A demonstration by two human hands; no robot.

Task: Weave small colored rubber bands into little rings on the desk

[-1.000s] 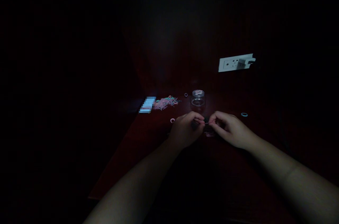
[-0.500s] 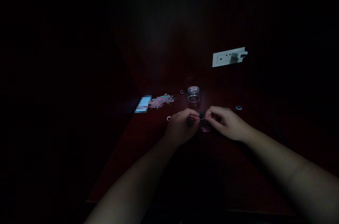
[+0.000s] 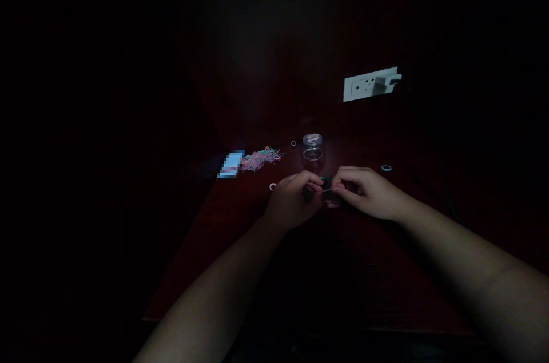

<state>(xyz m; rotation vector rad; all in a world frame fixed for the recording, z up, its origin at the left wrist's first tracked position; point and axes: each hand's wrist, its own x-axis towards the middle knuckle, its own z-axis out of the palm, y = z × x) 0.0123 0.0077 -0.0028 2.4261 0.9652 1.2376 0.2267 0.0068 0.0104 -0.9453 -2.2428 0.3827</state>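
Note:
Thumb and fingers of my left hand (image 3: 294, 201) are pinched on one end of a thin pale elastic band (image 3: 326, 190). My right hand (image 3: 371, 191) pinches the other end, and the strand runs straight across the small gap between the fingertips. Just behind it, a dark green ring-like item (image 3: 323, 181) shows partly, half hidden by my left fingers. Below the strand lies a small heap of pink bands (image 3: 333, 203) on the table. A pale pink ring (image 3: 273, 186) rests beside my left hand.
Beyond my hands stands a clear lidded jar (image 3: 313, 151). Left of it are a pile of pink and teal bands (image 3: 261, 159), a lit, blurred rectangular screen (image 3: 230, 164) and a small ring (image 3: 293, 143). A blue ring (image 3: 386, 168) lies right. A wall socket (image 3: 364, 87) holds a plug.
The view has tilted slightly, so everything sits a little higher. Both hands keep their pinch on the band, and the green item between them shows more clearly.

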